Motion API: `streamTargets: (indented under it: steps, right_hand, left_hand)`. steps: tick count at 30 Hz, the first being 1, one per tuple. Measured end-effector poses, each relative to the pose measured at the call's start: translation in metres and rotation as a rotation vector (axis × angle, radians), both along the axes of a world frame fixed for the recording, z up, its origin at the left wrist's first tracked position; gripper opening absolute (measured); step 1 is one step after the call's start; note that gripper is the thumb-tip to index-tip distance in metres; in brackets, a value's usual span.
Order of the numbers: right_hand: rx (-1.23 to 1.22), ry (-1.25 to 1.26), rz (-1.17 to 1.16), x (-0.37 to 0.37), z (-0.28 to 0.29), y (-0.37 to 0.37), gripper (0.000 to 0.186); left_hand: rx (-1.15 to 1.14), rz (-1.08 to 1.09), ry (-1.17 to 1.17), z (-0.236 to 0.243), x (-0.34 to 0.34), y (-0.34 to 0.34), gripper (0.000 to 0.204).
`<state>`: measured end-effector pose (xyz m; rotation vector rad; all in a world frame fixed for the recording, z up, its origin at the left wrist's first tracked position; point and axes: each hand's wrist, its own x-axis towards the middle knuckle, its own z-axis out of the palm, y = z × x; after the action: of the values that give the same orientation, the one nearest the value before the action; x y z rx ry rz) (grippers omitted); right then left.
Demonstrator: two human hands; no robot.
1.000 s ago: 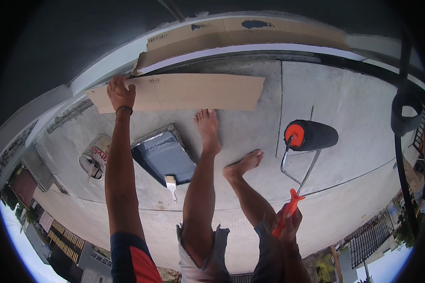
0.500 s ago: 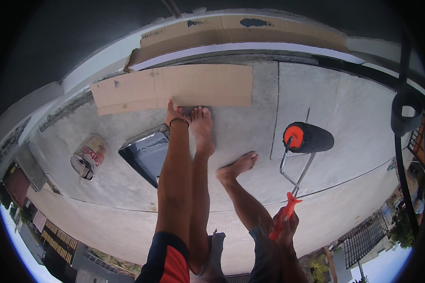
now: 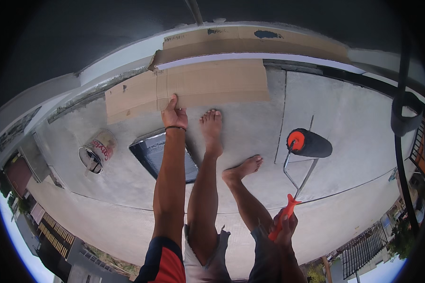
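Note:
My left hand reaches forward and grips the near edge of a long flat cardboard sheet lying on the concrete floor against the wall base. My right hand stays low and close to my body, shut on the orange handle of a paint roller, whose dark sleeve with an orange end cap hangs above the floor. My bare feet stand just behind the cardboard.
A paint tray with dark paint sits on the floor behind my left arm. A paint can lies to its left. Another cardboard strip with dark paint smears lines the wall base. A black hose hangs at the right.
My left hand slid from the cardboard's left end to its near edge, and the sheet has shifted farther toward the wall. The roller in my right hand stayed almost still.

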<state>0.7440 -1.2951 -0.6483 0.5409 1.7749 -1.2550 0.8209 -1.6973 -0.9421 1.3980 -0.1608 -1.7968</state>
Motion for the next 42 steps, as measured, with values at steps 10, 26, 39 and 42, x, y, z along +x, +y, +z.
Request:
streamTargets:
  steps: [10,26,39,42]
  right_hand:
    - [0.001,-0.034,-0.029,0.003,0.000,0.004,0.037]
    - [0.001,-0.037,-0.052,0.002,-0.004,0.010,0.038]
    - [0.024,-0.039,-0.075,0.004,-0.004,0.010,0.037]
    - [0.012,-0.040,-0.069,0.003,-0.003,0.009,0.036]
  left_hand:
    - [-0.082,-0.020,0.007,0.073,-0.003,0.011,0.041]
    - [-0.155,-0.059,0.157,0.060,-0.026,-0.001,0.039]
    - [-0.097,-0.078,-0.080,0.057,-0.050,-0.034,0.036]
    - [-0.026,-0.032,0.018,0.061,-0.058,-0.046,0.036]
